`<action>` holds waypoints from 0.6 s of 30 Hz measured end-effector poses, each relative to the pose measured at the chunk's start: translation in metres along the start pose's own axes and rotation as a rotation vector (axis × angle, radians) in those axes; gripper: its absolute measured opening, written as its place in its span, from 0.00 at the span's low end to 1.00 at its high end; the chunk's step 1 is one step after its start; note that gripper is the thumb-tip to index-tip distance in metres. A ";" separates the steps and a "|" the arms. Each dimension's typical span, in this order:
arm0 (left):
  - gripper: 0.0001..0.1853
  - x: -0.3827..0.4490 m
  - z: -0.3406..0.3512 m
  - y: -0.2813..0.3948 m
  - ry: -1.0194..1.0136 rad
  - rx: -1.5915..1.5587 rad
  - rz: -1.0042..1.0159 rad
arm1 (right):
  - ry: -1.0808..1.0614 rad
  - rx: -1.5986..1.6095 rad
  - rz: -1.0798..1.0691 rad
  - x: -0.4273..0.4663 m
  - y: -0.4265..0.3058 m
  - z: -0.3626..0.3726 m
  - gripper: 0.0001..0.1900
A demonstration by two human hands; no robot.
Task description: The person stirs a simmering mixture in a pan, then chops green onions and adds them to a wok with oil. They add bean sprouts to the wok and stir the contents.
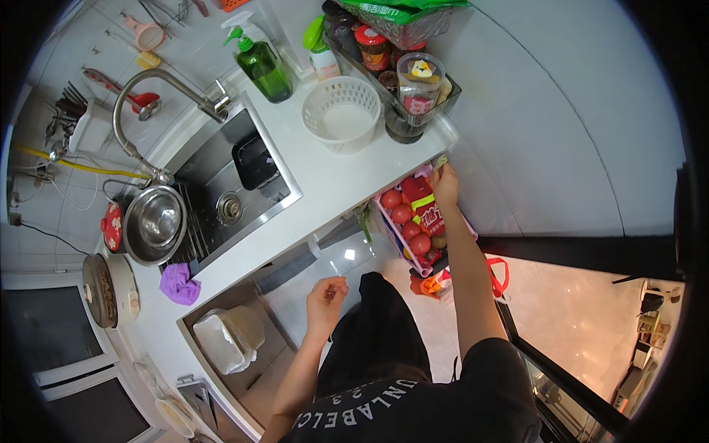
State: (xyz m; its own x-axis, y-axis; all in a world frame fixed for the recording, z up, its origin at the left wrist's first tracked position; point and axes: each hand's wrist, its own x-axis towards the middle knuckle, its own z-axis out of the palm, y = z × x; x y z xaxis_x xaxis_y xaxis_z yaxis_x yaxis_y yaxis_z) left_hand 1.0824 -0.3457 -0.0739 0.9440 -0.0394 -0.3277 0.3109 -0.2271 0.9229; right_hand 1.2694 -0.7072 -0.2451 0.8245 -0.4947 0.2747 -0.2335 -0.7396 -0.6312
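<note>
My right hand [445, 183] reaches over a pink-rimmed basket [425, 271] below the counter's right end. Its fingers are closed around a small pale green thing [440, 162], too small to name. In the basket lie several red tomatoes [411, 230] and a red printed package [427, 213]. My left hand [327, 296] is raised before my body, its fingers curled; nothing is plainly seen in it. On the counter above the basket stand a white perforated plastic basket [341, 119] and a clear cup with a cartoon lid [420, 83].
A steel sink [219, 188] with a curved tap [160, 72] lies left of a green pump bottle [266, 69]. A purple cloth [180, 284] rests at the counter edge. A lined bin [230, 338] stands below. Green leaves [365, 221] stick out beside the pink basket.
</note>
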 end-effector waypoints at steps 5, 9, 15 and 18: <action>0.11 0.015 0.020 -0.019 0.001 -0.033 -0.031 | 0.058 -0.010 0.082 0.016 0.007 0.021 0.10; 0.13 0.029 0.027 -0.009 -0.005 -0.062 -0.021 | 0.057 -0.114 0.130 0.016 0.022 0.016 0.15; 0.14 0.039 0.024 0.003 0.063 -0.086 0.016 | -0.234 -0.173 0.312 0.015 -0.011 -0.015 0.27; 0.12 0.054 0.001 0.006 0.195 0.043 0.100 | -0.330 0.039 0.107 -0.023 -0.026 -0.014 0.26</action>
State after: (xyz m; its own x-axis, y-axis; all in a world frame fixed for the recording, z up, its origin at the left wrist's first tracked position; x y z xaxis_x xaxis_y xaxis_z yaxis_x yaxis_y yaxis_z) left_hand 1.1353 -0.3505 -0.0868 0.9748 0.1241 -0.1854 0.2132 -0.2730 0.9381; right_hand 1.2490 -0.6829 -0.2250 0.9199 -0.3901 -0.0398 -0.3132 -0.6700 -0.6731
